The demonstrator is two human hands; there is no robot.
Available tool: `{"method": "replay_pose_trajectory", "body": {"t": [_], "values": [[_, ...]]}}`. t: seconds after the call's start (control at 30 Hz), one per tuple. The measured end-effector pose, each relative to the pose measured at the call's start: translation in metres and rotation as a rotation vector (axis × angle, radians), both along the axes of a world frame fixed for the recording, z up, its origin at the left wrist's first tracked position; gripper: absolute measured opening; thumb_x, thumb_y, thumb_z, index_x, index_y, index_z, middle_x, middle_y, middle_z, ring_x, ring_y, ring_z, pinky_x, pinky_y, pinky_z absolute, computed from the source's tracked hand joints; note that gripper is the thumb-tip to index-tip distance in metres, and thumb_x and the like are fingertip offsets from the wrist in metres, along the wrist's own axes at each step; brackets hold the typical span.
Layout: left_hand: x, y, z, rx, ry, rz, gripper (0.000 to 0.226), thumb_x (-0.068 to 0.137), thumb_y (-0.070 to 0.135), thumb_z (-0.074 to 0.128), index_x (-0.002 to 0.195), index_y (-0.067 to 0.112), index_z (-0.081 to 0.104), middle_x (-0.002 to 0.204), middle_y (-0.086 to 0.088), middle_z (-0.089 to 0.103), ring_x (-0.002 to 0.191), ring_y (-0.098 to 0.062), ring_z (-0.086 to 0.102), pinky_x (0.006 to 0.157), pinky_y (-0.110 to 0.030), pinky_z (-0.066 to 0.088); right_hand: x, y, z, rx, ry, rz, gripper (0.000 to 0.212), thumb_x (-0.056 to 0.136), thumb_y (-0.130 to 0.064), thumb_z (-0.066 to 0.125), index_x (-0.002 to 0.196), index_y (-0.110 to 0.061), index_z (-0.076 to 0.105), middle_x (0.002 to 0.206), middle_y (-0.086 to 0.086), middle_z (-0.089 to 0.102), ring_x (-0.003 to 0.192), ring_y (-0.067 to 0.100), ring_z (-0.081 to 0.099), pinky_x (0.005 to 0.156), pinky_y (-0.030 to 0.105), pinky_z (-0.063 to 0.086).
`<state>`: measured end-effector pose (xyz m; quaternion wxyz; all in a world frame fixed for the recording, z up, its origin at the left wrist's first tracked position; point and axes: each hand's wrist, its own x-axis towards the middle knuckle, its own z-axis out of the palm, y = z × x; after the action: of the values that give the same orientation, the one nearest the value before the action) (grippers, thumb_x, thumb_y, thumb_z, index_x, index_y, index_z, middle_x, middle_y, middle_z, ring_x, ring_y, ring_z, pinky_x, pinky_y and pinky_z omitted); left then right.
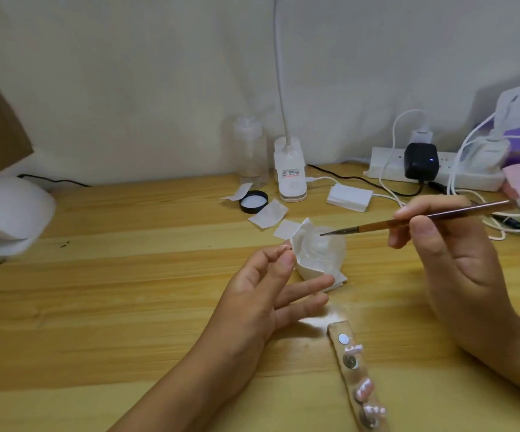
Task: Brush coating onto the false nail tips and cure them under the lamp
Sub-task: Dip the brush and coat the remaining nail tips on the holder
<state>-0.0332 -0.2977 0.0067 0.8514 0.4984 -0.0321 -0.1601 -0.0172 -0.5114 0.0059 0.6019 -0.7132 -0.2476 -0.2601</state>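
Both hands are seen from the head camera above a wooden desk (128,307). By the left hand (265,294) a small pale piece, judged to be a single nail tip (283,248), is pinched between thumb and forefinger, while the other fingers are stretched loosely toward a clear dish (321,254) wrapped in white tissue. By the right hand (439,241) a fine brush (408,221) is gripped like a pen, its dark point held over the dish, near the pinched tip but not touching it. More false nail tips (364,387) are stuck along a holder strip (337,328) laid near the front edge, between the two forearms. The white curing lamp (6,213) is stood at the far left, well apart from the hands; whether it is lit cannot be told.

The step in hand is judged to be loading the brush and coating the held tip. It would be done best if only a little coating is taken up, the excess is wiped on the dish rim, and the tip is held by its edges so that no wet surface is touched. A thin, even layer should be drawn from base to free end before the tip is carried across to the lamp.
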Motion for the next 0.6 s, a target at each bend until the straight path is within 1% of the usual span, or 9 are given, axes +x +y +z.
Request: {"method": "replay_pose_trajectory", "body": {"t": [0.07,0.13,0.17,0.23,0.27,0.43,0.5,0.6], "values": [[0.0010,0.0005,-0.0005,0.020,-0.014,-0.041,0.030,0.080,0.040,0.069,0.101,0.021,0.062,0.110,0.007,0.074,0.107,-0.031,0.069,0.078,-0.031,0.059,0.0017,0.0005,-0.0007,-0.007,0.011,-0.013,0.015,0.096,-0.025,0.044,0.106,-0.019,0.054,0.088,-0.003,0.059,0.082,0.014,0.059,0.079,0.022,0.049],[0.0013,0.0001,-0.0011,0.033,-0.022,-0.053,0.018,0.077,0.043,0.070,0.087,0.028,0.067,0.114,0.006,0.072,0.107,-0.031,0.069,0.080,-0.033,0.059,0.0031,0.0027,-0.0013,-0.020,0.049,-0.011,0.017,0.094,-0.028,0.047,0.104,-0.019,0.058,0.090,-0.004,0.062,0.083,0.016,0.062,0.079,0.031,0.051],[0.0013,-0.0002,-0.0012,0.041,-0.023,-0.052,0.016,0.076,0.043,0.070,0.084,0.030,0.068,0.116,0.006,0.071,0.107,-0.031,0.069,0.080,-0.033,0.059,0.0036,0.0039,-0.0017,-0.037,0.072,-0.007,0.018,0.094,-0.030,0.049,0.104,-0.018,0.059,0.092,-0.004,0.063,0.084,0.017,0.063,0.079,0.037,0.051],[0.0007,-0.0006,-0.0019,0.059,-0.027,-0.052,0.016,0.076,0.045,0.069,0.083,0.031,0.066,0.118,0.006,0.070,0.108,-0.031,0.069,0.080,-0.034,0.059,0.0035,0.0056,-0.0028,-0.085,0.105,-0.001,0.021,0.092,-0.032,0.051,0.103,-0.017,0.061,0.093,-0.005,0.065,0.086,0.017,0.065,0.081,0.044,0.050],[0.0006,-0.0007,-0.0018,0.064,-0.032,-0.054,0.015,0.077,0.046,0.068,0.083,0.032,0.066,0.119,0.007,0.069,0.109,-0.030,0.068,0.081,-0.034,0.059,0.0034,0.0061,-0.0032,-0.106,0.114,0.005,0.021,0.092,-0.032,0.051,0.103,-0.017,0.062,0.093,-0.006,0.066,0.087,0.017,0.066,0.082,0.045,0.049],[-0.0002,-0.0015,0.0004,0.069,-0.043,-0.053,0.013,0.079,0.046,0.064,0.082,0.034,0.064,0.128,0.018,0.064,0.109,-0.029,0.068,0.081,-0.034,0.059,0.0030,0.0057,-0.0029,-0.144,0.117,0.061,0.021,0.092,-0.030,0.053,0.104,-0.015,0.062,0.094,-0.008,0.068,0.090,0.014,0.068,0.083,0.039,0.052],[0.0000,-0.0011,0.0009,0.052,-0.040,-0.052,0.014,0.080,0.045,0.064,0.083,0.032,0.063,0.130,0.018,0.062,0.109,-0.031,0.068,0.083,-0.037,0.059,0.0032,0.0053,-0.0032,-0.134,0.117,0.092,0.017,0.093,-0.026,0.059,0.104,-0.014,0.062,0.094,-0.009,0.068,0.089,0.015,0.069,0.083,0.035,0.053],[0.0003,0.0005,0.0016,0.029,-0.036,-0.057,0.014,0.088,0.039,0.059,0.088,0.026,0.059,0.138,0.015,0.057,0.110,-0.035,0.067,0.085,-0.042,0.059,0.0028,0.0045,-0.0037,-0.151,0.088,0.142,0.014,0.094,-0.022,0.058,0.104,-0.013,0.061,0.094,-0.009,0.067,0.089,0.014,0.069,0.083,0.028,0.053]]}}
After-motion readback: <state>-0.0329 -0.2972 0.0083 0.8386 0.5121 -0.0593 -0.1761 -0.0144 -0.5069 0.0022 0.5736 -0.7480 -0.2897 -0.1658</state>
